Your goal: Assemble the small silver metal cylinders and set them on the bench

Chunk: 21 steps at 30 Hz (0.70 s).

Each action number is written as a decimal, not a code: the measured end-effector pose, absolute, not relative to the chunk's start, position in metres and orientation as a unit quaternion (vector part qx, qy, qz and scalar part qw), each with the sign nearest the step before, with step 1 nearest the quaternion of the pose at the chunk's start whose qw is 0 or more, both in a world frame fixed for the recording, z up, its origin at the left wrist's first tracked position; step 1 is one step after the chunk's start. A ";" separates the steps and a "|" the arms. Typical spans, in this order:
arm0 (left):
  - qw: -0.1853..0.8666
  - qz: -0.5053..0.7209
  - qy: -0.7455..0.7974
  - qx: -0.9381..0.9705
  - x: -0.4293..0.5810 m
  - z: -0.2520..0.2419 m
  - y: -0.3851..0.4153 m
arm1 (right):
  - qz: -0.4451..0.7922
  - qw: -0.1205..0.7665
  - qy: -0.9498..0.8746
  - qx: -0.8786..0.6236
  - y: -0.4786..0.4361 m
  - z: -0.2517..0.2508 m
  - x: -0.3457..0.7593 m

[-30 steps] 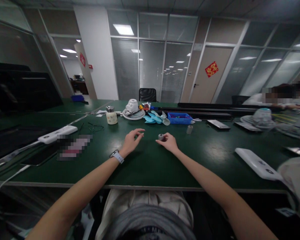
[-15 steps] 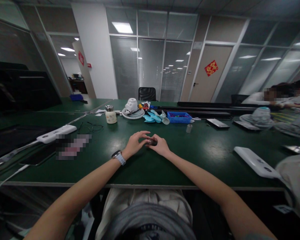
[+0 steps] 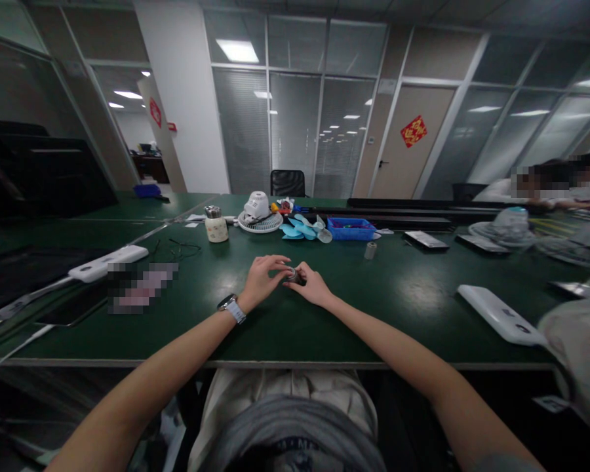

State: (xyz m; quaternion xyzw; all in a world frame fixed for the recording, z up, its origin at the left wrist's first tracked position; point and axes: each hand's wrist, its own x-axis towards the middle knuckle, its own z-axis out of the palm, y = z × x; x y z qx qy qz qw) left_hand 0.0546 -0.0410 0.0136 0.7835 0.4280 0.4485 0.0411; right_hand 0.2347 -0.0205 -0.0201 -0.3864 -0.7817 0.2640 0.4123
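Observation:
A small, dark, round metallic piece (image 3: 294,276) is held between both hands above the middle of the table; the fingers hide much of it. My right hand (image 3: 314,285) is closed, pinching its right side. Against its left side, my left hand (image 3: 265,278) presses with thumb and fingertips, and a watch (image 3: 231,307) is on that wrist. A small greyish metal cylinder (image 3: 370,250) stands apart on the green table (image 3: 295,334), farther off to the right.
Beyond my hands lie a white fan head with its grille (image 3: 259,221), blue fan blades (image 3: 299,228) and a blue tray (image 3: 351,229). To their left stands a cream bottle (image 3: 217,226). White power strips (image 3: 109,263) rest at left and right (image 3: 500,316). People sit far right.
The metallic piece has turned in my fingers, with a lighter round top now showing. Both hands stay in nearly the same place, and the whole view has shifted slightly.

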 end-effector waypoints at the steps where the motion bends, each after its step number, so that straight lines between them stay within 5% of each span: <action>1: 0.038 0.457 0.429 0.778 0.055 0.015 -0.041 | 0.269 0.414 -0.779 -0.386 -0.020 -0.020 0.235; 7: 0.053 0.520 0.457 0.720 0.040 0.017 -0.028 | 0.247 0.421 -0.753 -0.442 -0.016 -0.023 0.240; 14: 0.168 0.400 0.482 0.761 0.008 -0.007 -0.003 | 0.237 0.402 -0.760 -0.451 -0.021 -0.015 0.246; 21: 0.152 0.374 0.480 0.779 0.013 -0.010 -0.003 | 0.222 0.405 -0.763 -0.452 -0.019 -0.017 0.246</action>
